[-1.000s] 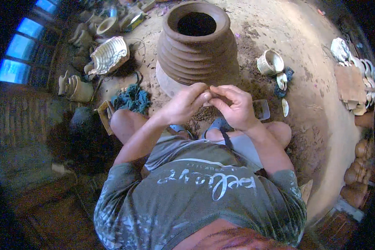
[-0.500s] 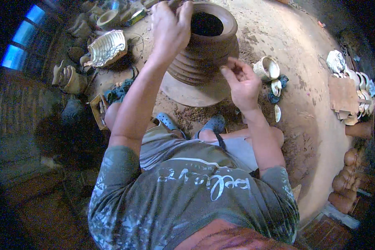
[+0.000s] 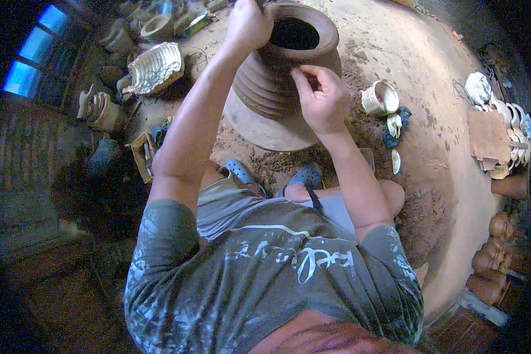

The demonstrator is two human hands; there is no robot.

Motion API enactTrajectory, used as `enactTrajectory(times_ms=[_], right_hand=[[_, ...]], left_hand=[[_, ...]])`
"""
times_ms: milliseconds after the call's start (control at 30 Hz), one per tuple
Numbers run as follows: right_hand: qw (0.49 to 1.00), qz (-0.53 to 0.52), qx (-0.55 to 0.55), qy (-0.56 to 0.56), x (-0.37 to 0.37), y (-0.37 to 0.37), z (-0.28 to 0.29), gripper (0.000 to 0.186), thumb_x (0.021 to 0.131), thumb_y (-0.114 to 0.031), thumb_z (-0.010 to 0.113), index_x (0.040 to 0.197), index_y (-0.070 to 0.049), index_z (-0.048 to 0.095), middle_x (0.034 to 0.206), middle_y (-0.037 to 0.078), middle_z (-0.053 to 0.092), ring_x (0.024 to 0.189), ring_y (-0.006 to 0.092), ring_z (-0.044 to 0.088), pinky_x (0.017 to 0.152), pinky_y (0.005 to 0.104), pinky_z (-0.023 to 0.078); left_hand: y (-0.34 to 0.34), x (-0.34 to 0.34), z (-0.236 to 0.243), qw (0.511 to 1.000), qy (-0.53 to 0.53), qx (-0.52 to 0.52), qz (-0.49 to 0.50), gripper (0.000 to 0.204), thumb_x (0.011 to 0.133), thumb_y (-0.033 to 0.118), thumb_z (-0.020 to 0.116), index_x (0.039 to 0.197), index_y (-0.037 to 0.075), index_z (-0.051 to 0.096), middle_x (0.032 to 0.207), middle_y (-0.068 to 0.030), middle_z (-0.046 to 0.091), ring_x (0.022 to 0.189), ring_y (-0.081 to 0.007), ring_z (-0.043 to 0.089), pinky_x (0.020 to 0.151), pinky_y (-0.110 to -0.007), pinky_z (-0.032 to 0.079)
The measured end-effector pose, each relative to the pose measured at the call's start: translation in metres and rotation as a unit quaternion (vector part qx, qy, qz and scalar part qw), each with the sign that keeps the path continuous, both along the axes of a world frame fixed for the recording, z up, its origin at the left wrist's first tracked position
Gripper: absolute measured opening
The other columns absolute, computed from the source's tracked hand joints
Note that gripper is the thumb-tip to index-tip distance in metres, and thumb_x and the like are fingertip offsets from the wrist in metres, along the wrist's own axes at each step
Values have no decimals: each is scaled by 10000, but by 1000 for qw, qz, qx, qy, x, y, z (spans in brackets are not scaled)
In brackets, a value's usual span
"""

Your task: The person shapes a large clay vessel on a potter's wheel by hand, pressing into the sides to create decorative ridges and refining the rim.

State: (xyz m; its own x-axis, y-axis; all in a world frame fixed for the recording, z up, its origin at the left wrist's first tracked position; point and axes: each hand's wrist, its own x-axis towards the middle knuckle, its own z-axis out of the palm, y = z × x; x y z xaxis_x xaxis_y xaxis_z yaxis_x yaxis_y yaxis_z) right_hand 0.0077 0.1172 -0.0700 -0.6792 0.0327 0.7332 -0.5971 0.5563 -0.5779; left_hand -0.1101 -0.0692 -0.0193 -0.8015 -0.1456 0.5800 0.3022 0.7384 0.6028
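A large brown clay pot with a ridged body, thick rim and dark round mouth stands upright on a pale round board in front of me. My left hand is raised at the left of the rim, its fingers mostly hidden behind the hand and by the top edge of the view. Close to the pot's right front side, my right hand has its thumb and index finger pinched near the shoulder. What the pinch holds, if anything, is too small to make out.
A whitish bucket stands right of the pot beside a dark blue cloth. Left lie a ribbed pale broken vessel and a wooden box. Several brown pots line the far right, below a brown board.
My right hand has moved left and up along the pot's side, and its fingers have come together. My left hand has shifted slightly up, its fingers less visible now.
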Motion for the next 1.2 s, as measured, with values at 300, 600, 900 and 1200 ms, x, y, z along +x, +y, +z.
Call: enactTrajectory(times_ms=[300,600,900,1200], right_hand=[[995,-98,8,-29,-18,-10,-1,560,638,-310,931,1007,-32,614,1018,201,656,987,376,631,862,462,517],[996,-58,59,26,-37,2,3,1084,617,-433,958,1469,14,459,1378,226,613,1265,363,588,1132,550,359],[995,-59,78,30,-38,32,8,826,596,-400,976,1319,-126,685,1100,136,768,1046,301,724,1115,517,425],[978,45,-93,-182,-111,107,-1,516,863,-131,808,1363,-121,678,1061,58,771,893,94,692,868,279,563]], left_hand=[[3,-11,20,990,-122,-68,-18,460,1020,316,621,1234,-79,521,1211,-332,638,1145,-472,619,948,-528,513],[6,-8,41,981,-129,-75,-121,501,1001,208,661,1433,25,485,1317,-228,637,1217,-384,612,1007,-457,511],[10,-6,54,968,-139,-106,-181,526,989,177,676,1476,80,503,1321,-214,653,1214,-352,630,1006,-446,512],[-23,-45,0,976,-37,-202,-71,481,1025,422,570,1163,-38,604,1090,-296,669,1013,-500,635,888,-532,505]])
